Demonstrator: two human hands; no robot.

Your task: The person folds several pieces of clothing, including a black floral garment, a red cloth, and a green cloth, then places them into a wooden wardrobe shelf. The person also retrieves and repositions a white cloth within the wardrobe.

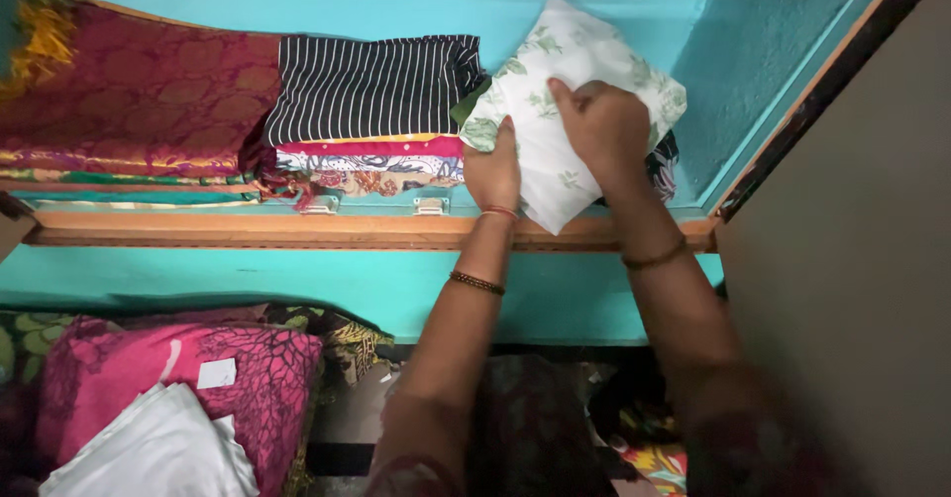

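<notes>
Both my hands hold a folded white cloth with a green leaf print point(575, 71) up inside the turquoise shelf point(376, 229). My left hand point(492, 172) grips its lower left edge from beneath. My right hand point(601, 125) presses on its front, fingers curled over the fabric. The cloth sits tilted at the right end of the shelf, over a dark garment that is mostly hidden behind it.
A black-and-white striped garment point(371, 86) tops a stack of folded printed clothes to the left. A maroon and gold sari pile point(129, 91) lies further left. Below, a pink patterned cloth point(248, 378) and a white cloth point(158, 447) rest. A grey door point(852, 289) stands on the right.
</notes>
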